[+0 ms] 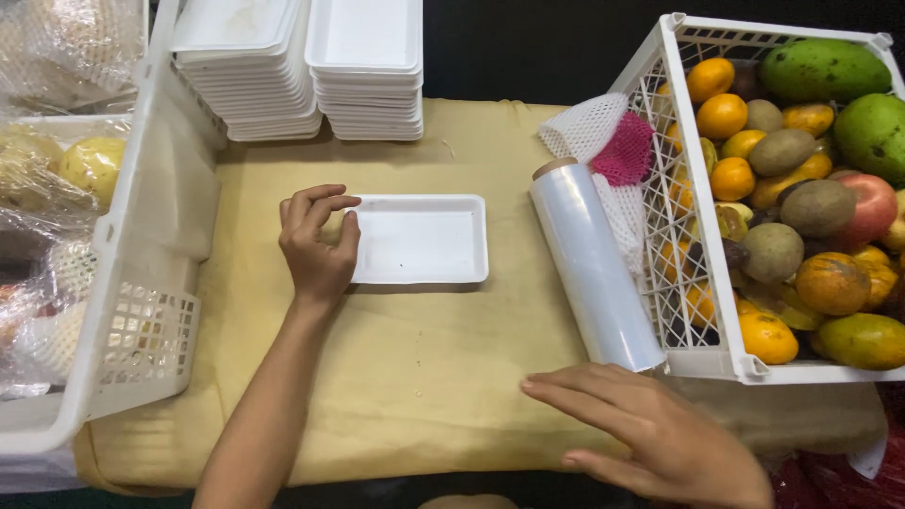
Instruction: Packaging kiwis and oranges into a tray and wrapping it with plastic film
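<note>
On the bench point(424, 377), the left forearm reaches up the middle, its hand point(318, 240) curled with fingers bent, gripping the left edge of a white foam tray point(419, 240) lying flat. The right hand point(650, 434) hovers flat, fingers spread and empty, just below a cling film roll point(594, 269).

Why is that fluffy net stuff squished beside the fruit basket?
The white net and pink net are wedged loosely between the wrap roll and the basket, looking crumpled. The roll lies slanted. Nothing looks spilled or broken; the tray sits flat.
</note>
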